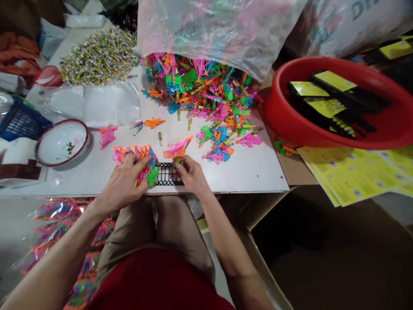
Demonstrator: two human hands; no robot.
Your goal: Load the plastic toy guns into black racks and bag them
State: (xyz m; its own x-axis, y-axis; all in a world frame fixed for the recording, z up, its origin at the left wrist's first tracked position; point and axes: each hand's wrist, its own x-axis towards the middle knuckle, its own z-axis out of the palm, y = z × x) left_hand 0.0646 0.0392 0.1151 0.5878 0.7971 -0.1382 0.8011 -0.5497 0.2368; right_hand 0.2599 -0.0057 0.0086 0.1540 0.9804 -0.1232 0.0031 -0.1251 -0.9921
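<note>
My left hand (124, 181) lies over a packed row of small colourful plastic toys (142, 150), thumb and fingers closed about it. A green toy (153, 176) shows beside the thumb. The row covers the left part of a black plastic grid (164, 174) at the table's front edge. At the grid's right end, my right hand (192, 174) is closed in a pinch. A blurred pink and orange plastic toy (177, 148) extends from its fingertips, with a small yellow-green piece at the pinch. The exact contact is partly hidden.
Loose toys (213, 99) spill from a large clear bag (206, 26). Small wrapped tubes (100, 56) are heaped at the back left. A white bowl (63, 144) stands left; a red basin (275, 107) holding black, yellow-labelled packs stands right, by yellow printed sheets (348, 181).
</note>
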